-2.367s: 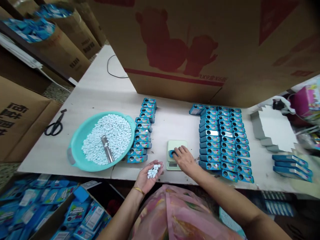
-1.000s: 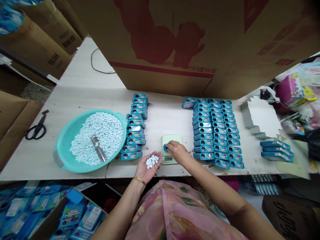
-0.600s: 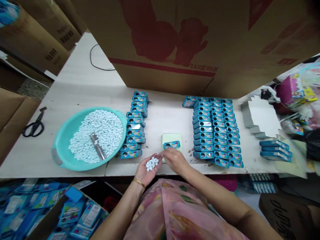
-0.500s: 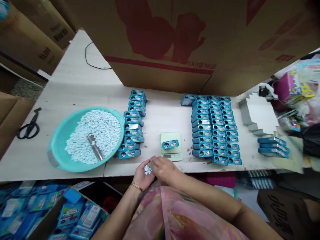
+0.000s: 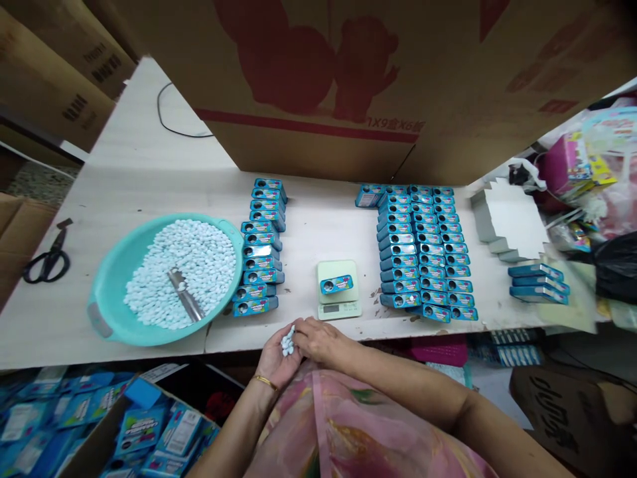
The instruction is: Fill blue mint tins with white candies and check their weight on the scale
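Cupped near the table's front edge, my left hand (image 5: pixel 275 359) holds a small heap of pale blue candies (image 5: pixel 287 341). My right hand (image 5: pixel 318 340) lies over that palm with its fingers curled at the candies; its fingertips are partly hidden, so what they grip does not show. Just beyond the hands, a blue candy tin (image 5: pixel 336 285) rests on its side on a pale green digital scale (image 5: pixel 338 310). To the left, a turquoise basin (image 5: pixel 112 282) is filled with the same candies, and a metal scoop (image 5: pixel 186 296) lies in it.
A column of blue tins (image 5: pixel 259 257) stands beside the basin. Several more columns of tins (image 5: pixel 425 255) stand right of the scale. A large carton (image 5: pixel 308 143) blocks the back. Scissors (image 5: pixel 50 262) lie far left; white card pieces (image 5: pixel 515 219) are stacked right. Below left is an open box of packs (image 5: pixel 144 425).
My right hand has let go of the tin, leaving it on the scale, and moved down-left onto the candies in my left palm. The camera view has shifted somewhat.
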Demonstrator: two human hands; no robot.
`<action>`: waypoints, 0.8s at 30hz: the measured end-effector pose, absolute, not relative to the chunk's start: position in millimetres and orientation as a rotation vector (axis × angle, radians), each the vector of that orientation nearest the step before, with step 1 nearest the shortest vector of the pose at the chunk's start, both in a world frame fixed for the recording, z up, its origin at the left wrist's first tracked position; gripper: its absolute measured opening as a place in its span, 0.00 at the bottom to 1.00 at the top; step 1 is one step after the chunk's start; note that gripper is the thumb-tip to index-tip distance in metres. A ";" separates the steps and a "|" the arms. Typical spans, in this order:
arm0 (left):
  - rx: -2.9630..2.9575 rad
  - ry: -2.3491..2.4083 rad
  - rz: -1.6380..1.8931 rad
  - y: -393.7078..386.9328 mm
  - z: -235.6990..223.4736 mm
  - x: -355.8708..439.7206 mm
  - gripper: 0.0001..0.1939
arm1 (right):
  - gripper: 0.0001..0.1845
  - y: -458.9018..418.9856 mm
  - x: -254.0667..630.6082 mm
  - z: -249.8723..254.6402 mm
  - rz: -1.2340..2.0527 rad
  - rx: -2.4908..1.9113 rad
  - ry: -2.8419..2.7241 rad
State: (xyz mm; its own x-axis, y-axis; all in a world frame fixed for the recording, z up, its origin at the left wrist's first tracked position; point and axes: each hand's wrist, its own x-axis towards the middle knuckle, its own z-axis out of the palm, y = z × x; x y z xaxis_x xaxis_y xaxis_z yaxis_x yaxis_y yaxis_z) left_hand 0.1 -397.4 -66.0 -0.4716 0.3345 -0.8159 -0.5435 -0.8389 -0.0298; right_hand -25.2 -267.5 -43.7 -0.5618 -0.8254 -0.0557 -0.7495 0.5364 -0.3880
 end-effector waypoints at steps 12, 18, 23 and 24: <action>-1.226 0.328 2.239 -388.0 -58.0 -9.2 0.08 | 0.09 -255.2 -30.9 -24.2 -0.593 -1.366 2.540; -1.309 0.456 2.287 -392.8 -58.3 -6.8 0.07 | 0.20 -211.7 -78.0 -24.1 -0.480 -0.909 2.836; -1.417 0.489 2.318 -409.3 -54.0 -7.0 0.06 | 0.18 -194.2 -137.0 -37.7 -0.419 -0.831 2.729; -1.444 0.497 2.324 -413.5 -52.6 -7.3 0.06 | 0.18 -197.1 -154.1 -39.1 -0.420 -0.822 2.738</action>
